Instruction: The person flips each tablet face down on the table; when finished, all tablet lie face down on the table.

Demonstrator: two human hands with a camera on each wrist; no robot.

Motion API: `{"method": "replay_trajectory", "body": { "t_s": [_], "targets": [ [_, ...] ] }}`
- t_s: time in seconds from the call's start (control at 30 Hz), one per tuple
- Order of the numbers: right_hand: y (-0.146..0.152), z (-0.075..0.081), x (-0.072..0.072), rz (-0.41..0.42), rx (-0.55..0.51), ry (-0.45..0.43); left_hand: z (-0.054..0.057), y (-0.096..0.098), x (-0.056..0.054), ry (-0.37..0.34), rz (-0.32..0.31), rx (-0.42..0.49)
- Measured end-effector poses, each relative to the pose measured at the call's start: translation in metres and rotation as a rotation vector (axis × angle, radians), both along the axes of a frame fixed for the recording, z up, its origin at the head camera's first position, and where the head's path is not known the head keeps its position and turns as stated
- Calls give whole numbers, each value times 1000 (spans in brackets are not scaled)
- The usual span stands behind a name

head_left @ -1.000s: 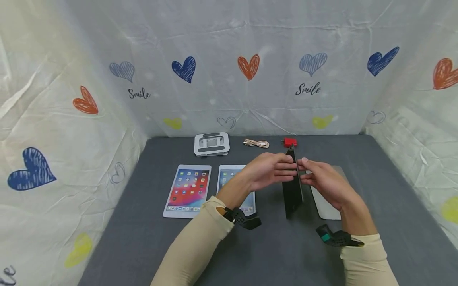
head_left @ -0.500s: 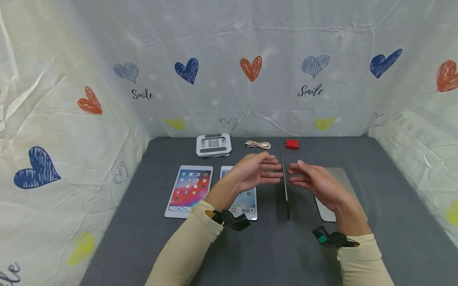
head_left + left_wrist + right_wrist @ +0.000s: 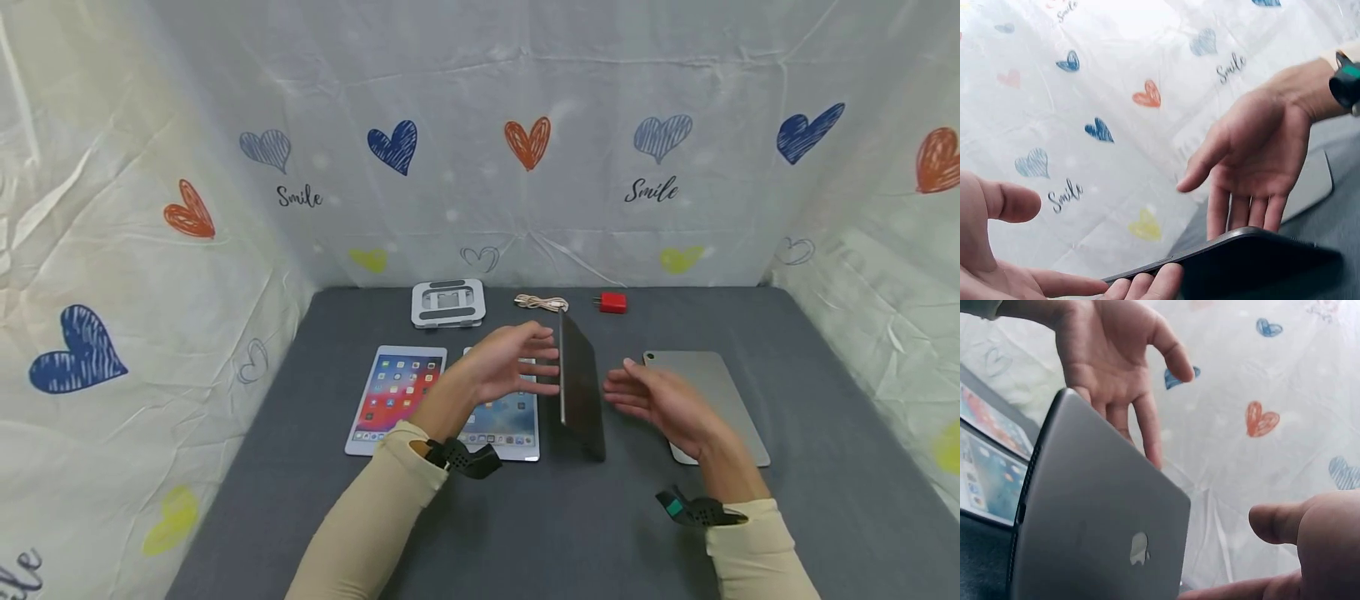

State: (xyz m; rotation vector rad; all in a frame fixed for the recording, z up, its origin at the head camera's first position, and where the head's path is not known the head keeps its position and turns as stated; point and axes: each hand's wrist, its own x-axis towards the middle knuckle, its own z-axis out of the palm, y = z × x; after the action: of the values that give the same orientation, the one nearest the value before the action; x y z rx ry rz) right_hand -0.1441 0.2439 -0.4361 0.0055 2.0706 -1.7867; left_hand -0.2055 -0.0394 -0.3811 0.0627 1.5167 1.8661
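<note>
A dark grey tablet [image 3: 581, 387] stands on its edge between the two hands, its top leaning to the left. Its grey back, with an apple logo, faces the right hand in the right wrist view. My left hand [image 3: 502, 362] has its fingers extended, the tips touching the tablet's dark face. My right hand [image 3: 671, 404] is held out flat with the thumb up; in the head view a gap separates its fingertips from the tablet's back. The left wrist view shows the tablet's dark face [image 3: 1260, 269] resting over the left fingers.
A white tablet [image 3: 397, 396] with a lit screen lies left, beside a second lit tablet [image 3: 502, 429] partly under the left arm. A silver tablet [image 3: 712, 396] lies face down at right. Behind are a folded stand [image 3: 447, 303], a coiled cable [image 3: 542, 302] and a red charger [image 3: 612, 302].
The tablet has tipped from leaning right, through upright, to leaning left, so its back now shows. My left hand has moved left; the right hand has shifted slightly and parted from the tablet.
</note>
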Motion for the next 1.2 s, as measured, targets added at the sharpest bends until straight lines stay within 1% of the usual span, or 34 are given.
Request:
{"method": "replay_trajectory", "body": {
  "t_s": [0.13, 0.27, 0.4, 0.57, 0.8, 1.0, 1.2],
  "targets": [
    [1, -7, 0, 12, -17, -22, -6, -7, -4, -8, 5, -66],
    [1, -10, 1, 26, -20, -36, -12, -12, -7, -40, 15, -104],
    [0, -12, 1, 40, -11, -37, -19, -15, -9, -51, 21, -123],
    [2, -14, 1, 42, -8, -44, -26, -15, -9, -54, 15, -123],
    [10, -15, 5, 46, 21, -34, -38, -8, -10, -83, 28, -116],
    [21, -14, 8, 61, 63, -17, -47, 2, -10, -93, 20, -114],
    [30, -12, 14, 36, 96, -12, -55, 15, -9, -110, 24, -119]
  ]
}}
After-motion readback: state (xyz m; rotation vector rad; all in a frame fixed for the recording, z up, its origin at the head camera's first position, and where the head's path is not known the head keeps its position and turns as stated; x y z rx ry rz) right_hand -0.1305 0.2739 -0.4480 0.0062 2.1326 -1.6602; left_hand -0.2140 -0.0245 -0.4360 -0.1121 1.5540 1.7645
